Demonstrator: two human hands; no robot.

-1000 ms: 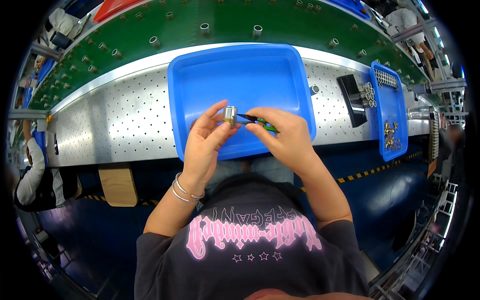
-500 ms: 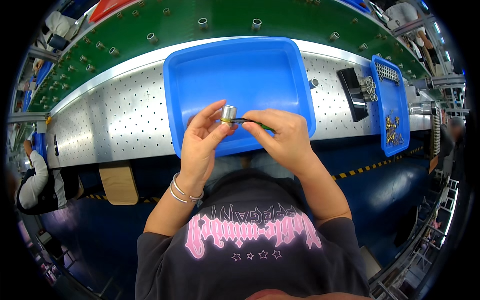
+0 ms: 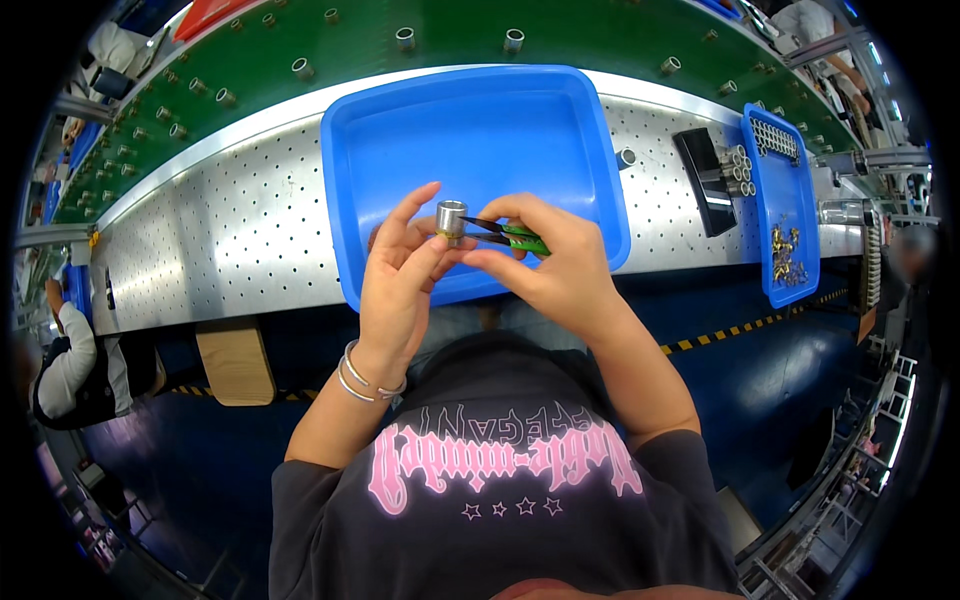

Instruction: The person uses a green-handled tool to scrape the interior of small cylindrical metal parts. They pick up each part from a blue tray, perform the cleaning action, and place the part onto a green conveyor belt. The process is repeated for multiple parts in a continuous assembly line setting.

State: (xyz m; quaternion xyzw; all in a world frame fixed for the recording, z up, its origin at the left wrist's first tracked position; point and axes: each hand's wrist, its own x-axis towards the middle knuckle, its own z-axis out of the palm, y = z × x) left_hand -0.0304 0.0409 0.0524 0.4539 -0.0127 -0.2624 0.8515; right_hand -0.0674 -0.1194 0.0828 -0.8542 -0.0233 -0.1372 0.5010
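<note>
Now L fingers (image 3: 424,262) pinch metal cyl (image 3: 451,217), R fingers (image 3: 502,268), parted, grip blk/grn tool (image 3: 525,240).

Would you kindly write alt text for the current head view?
A person's left hand holds a silver cylinder and the right hand a green-and-black tool beside it, over a large blue tray. Farther right lies a narrower blue tray holding metal parts.
</note>
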